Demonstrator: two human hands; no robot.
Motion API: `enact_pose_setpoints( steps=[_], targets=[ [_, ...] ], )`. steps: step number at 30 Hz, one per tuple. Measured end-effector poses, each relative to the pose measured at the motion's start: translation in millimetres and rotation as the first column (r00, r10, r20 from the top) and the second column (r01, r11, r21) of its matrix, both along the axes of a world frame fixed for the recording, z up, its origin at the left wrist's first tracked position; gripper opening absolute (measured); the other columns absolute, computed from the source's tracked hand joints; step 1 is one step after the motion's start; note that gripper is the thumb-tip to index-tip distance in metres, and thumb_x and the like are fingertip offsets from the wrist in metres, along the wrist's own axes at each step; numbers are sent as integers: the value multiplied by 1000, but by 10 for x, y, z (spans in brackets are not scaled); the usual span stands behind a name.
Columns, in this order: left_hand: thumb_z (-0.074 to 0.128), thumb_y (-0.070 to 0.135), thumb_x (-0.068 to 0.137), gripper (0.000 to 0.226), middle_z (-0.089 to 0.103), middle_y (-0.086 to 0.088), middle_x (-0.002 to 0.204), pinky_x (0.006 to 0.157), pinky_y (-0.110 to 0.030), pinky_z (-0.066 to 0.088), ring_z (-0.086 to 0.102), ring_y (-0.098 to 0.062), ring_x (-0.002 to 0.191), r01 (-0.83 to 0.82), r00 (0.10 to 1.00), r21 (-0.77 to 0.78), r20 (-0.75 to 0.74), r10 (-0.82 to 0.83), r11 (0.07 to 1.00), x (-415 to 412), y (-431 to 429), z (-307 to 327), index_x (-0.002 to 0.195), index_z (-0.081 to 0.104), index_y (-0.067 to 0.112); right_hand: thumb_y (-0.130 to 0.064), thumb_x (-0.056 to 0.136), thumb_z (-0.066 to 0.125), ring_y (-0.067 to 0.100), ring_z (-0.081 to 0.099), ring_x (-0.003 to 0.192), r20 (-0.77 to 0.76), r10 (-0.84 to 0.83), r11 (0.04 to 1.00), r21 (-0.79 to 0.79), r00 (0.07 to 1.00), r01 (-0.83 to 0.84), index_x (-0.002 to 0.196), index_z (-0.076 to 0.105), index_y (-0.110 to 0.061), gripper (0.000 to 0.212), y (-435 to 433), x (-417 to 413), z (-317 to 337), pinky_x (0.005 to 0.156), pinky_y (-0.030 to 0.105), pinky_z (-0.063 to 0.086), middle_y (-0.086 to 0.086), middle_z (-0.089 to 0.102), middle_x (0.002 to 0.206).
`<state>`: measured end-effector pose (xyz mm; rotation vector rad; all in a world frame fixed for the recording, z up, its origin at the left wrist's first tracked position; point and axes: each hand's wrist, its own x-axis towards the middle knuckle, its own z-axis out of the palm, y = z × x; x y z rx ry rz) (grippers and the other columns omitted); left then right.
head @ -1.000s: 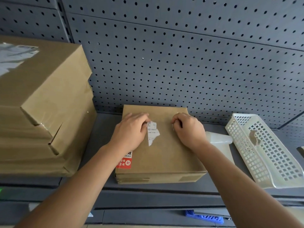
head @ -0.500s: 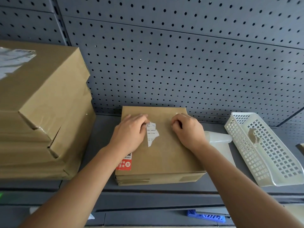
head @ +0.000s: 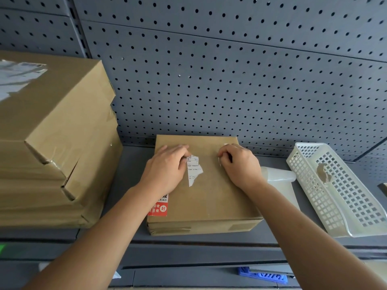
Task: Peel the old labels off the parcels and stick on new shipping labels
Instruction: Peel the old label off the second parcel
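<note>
A flat brown cardboard parcel (head: 209,195) lies on the grey metal shelf (head: 134,174), between a stack of large brown cardboard boxes (head: 52,143) and a white plastic lattice basket (head: 339,191). The left hand (head: 165,168) presses flat on it, fingers together, beside a torn white label remnant (head: 193,170). The right hand (head: 240,164), fingers curled, pinches a thin white label sliver (head: 219,162) and partly hides a translucent film roll (head: 278,176).

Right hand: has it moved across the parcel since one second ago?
No. The right hand rests at the same place on the parcel, near its far right corner, equally far from the torn label.
</note>
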<state>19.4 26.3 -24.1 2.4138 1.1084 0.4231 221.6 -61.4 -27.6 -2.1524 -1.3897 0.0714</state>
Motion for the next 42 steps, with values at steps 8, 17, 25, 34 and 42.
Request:
enact_pose_setpoints(
  steps=[8,17,25,34,42],
  targets=[
    [46,28,103,20,48,23,146,104,-46,43,39,-23,140,9,1000,26,26,-10,1000,-3,16,-38,118,60,27,-15,91,55,11,55,77,-33,5,999,39,999,-3,85,68,-25,18,-26,5,6,63,27,38,-17,63,87],
    [47,27,103,18,50,23,144,102,-47,46,43,-22,137,11,999,39,40,-13,999,-3,22,-48,115,60,28,-15,90,54,11,57,79,-70,12,999,38,997,-9,86,69,-25,18,-34,23,15,66,28,42,-17,63,87],
    [46,28,104,20,47,24,147,106,-44,40,37,-24,142,4,1000,15,17,-5,1000,0,-1,-5,119,60,28,-17,90,54,12,58,78,-93,-5,1000,8,996,6,84,68,-28,19,-33,22,33,67,29,45,-15,67,88],
    [46,27,104,20,47,23,147,107,-45,39,37,-25,142,4,1000,13,21,-5,1000,-5,-4,3,118,60,27,-18,89,53,12,57,77,-121,-13,1000,-13,993,12,82,67,-27,18,-33,25,61,68,30,46,-14,67,85],
    [45,27,104,22,47,23,148,109,-42,36,36,-25,143,-1,1000,5,16,1,1000,-6,-23,23,121,60,26,-19,89,54,10,57,70,-125,-6,1000,-19,992,4,81,67,-26,17,-41,30,63,68,31,50,-15,66,79]
  ],
)
